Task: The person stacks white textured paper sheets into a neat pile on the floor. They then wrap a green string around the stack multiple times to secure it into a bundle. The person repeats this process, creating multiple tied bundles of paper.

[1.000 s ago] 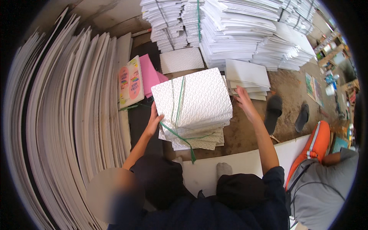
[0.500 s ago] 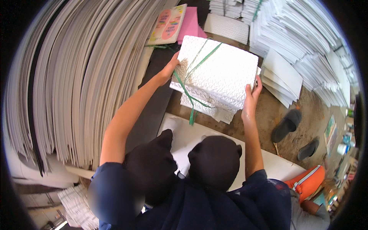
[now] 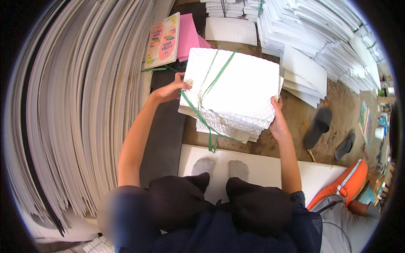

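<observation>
Between my hands is a bundle of white sheets [image 3: 240,78] with a textured, quilted-looking surface, above the brown floor. Green string [image 3: 222,74] crosses its top, and the loose ends hang over the near side. My left hand [image 3: 168,90] grips the bundle's left edge, thumb at the top corner by the string. At the near right corner my right hand [image 3: 278,120] holds on, thumb up and the other fingers partly hidden along the side. Lower sheets stick out unevenly on the near side.
Tall stacks of pale sheets [image 3: 101,92] rise on the left. White sheet piles [image 3: 303,25] stand far right, near leaning boards [image 3: 303,78]. Pink sheets [image 3: 188,38] and a printed board [image 3: 162,40] lie far left. Dark slippers [image 3: 318,126] sit right; a person in orange [image 3: 348,181] is lower right.
The bundle is lower and further left in the picture, still between both hands. My view has shifted, and my socked feet now show on the white board below.
</observation>
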Available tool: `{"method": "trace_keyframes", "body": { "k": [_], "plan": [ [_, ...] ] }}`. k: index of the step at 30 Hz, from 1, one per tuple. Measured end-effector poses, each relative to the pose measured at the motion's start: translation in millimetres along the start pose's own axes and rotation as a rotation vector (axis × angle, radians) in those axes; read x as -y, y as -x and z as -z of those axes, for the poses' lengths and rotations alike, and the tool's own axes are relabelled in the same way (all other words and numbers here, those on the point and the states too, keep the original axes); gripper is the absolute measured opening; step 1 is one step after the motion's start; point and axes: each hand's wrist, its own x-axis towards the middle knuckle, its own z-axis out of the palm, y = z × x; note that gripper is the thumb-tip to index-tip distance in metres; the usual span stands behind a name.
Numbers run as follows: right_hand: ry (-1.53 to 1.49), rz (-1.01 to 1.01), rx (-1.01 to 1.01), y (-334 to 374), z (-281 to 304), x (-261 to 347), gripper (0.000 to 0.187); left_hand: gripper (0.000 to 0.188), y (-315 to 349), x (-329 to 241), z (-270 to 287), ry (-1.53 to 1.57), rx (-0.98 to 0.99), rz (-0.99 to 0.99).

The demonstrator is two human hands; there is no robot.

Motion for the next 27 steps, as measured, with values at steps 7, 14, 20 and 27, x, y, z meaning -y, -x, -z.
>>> {"method": "trace_keyframes", "body": {
  "k": [7, 14, 20, 27],
  "plan": [
    [0.026, 0.013, 0.048, 31, 8, -24, 0.078, 0.084, -20, 16, 5, 0.090, 0.034, -0.100],
    [-0.140, -0.096, 0.081, 8, 21, -30, 0.075, 0.099, -34, 31, -9, 0.161, 0.049, -0.158],
    [-0.211, 0.002, 0.123, -3, 16, -31, 0.071, 0.090, -19, 45, -22, 0.224, 0.008, -0.129],
    [-0.083, -0.067, 0.113, -6, 8, 2, 0.075, 0.089, -1, 23, -33, 0.374, 0.031, -0.102]
  ]
}}
